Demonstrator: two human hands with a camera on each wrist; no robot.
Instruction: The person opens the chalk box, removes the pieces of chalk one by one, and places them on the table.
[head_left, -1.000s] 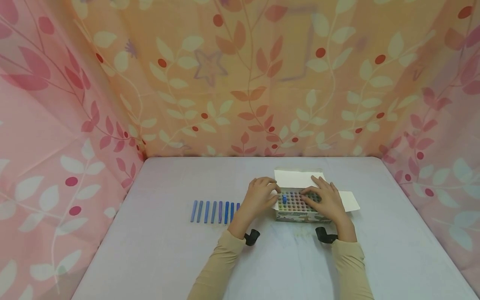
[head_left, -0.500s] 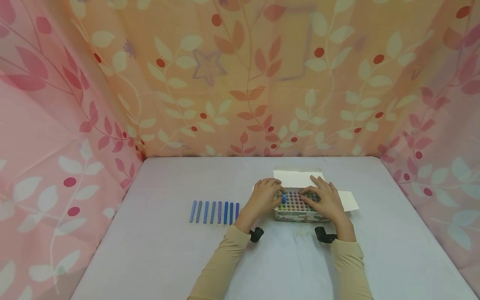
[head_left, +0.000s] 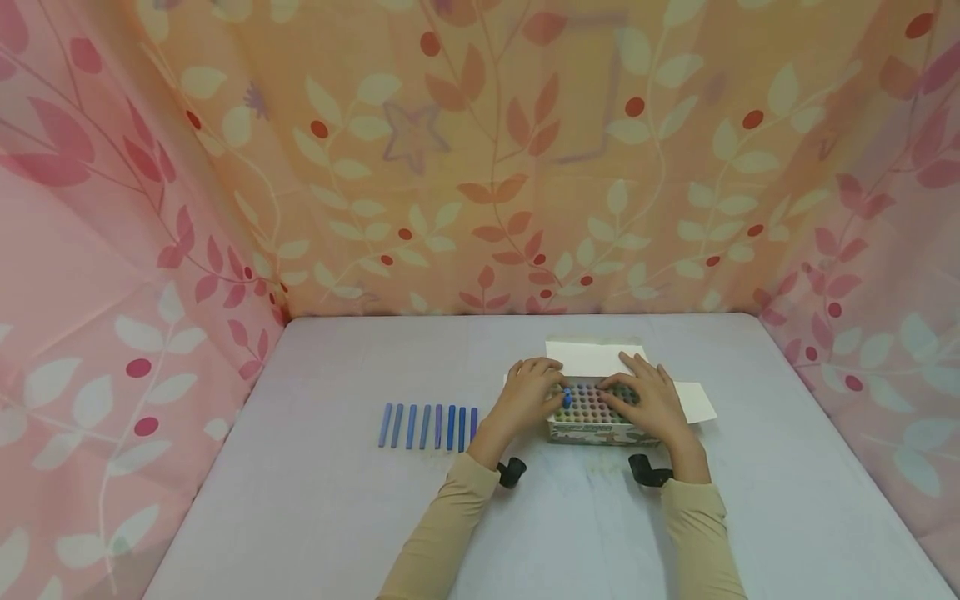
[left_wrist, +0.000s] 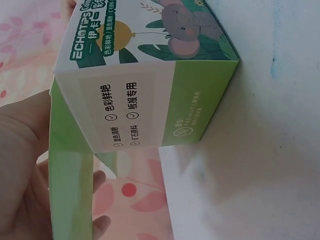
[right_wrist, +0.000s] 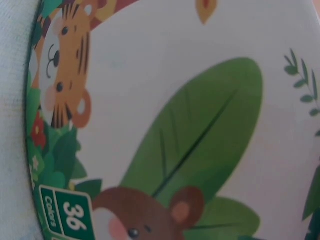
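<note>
An open chalk box point(head_left: 596, 434), packed with upright sticks in rows of colours, stands right of centre on the table. A blue chalk stick point(head_left: 567, 399) pokes up above the others near its left end. My left hand point(head_left: 527, 393) reaches over that end, with thumb and forefinger at the blue stick, seemingly pinching it. My right hand point(head_left: 651, 402) rests over the box's right part, its outer fingers stretched toward the back flap. In the left wrist view, my left fingers point(left_wrist: 101, 227) show behind the green flap point(left_wrist: 72, 170). The right wrist view holds only the box's printed front point(right_wrist: 165, 100).
Left of the box, several blue and purple chalk sticks point(head_left: 426, 427) lie in a row on the white-covered table point(head_left: 315, 500). A white lid flap point(head_left: 592, 358) stands open behind the box, and a side flap point(head_left: 696, 402) juts right. Patterned curtains surround the table.
My left hand has moved right and closed in on the raised blue chalk stick. The right hand has stayed over the box. The row of sticks lies as before.
</note>
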